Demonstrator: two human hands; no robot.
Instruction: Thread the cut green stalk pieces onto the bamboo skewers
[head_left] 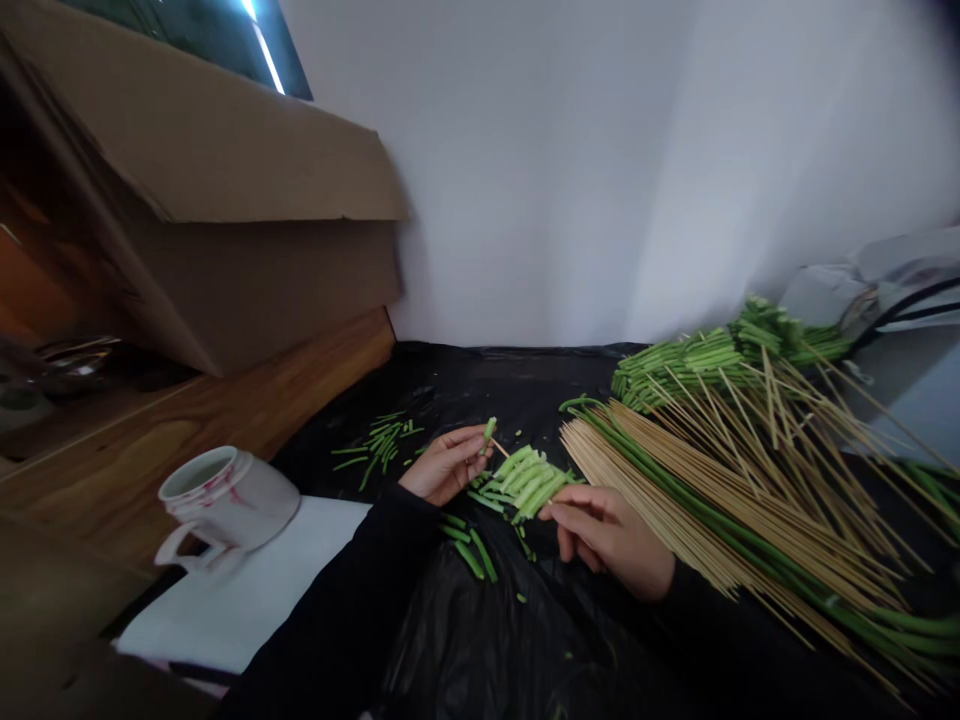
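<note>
My left hand (454, 465) pinches a short piece of garlic scape (490, 430) upright at the pointed end of a bamboo skewer (500, 448). Several cut scape pieces (531, 480) sit side by side on that skewer, forming a flat green row between my hands. My right hand (607, 535) grips the skewer's other end with thumb and fingertips, close to the row; its fingers hide that end. Loose cut pieces (472, 555) lie on the black plastic sheet (480, 385) under and in front of my left hand.
Many bamboo skewers (720, 480) are spread at the right, with long whole scapes (675, 490) across them. Behind lies a pile of skewered scapes (697, 360). More cut pieces (382, 445) lie left. A mug (255, 500) stands by white paper (277, 590); a cardboard box (262, 180) rises behind.
</note>
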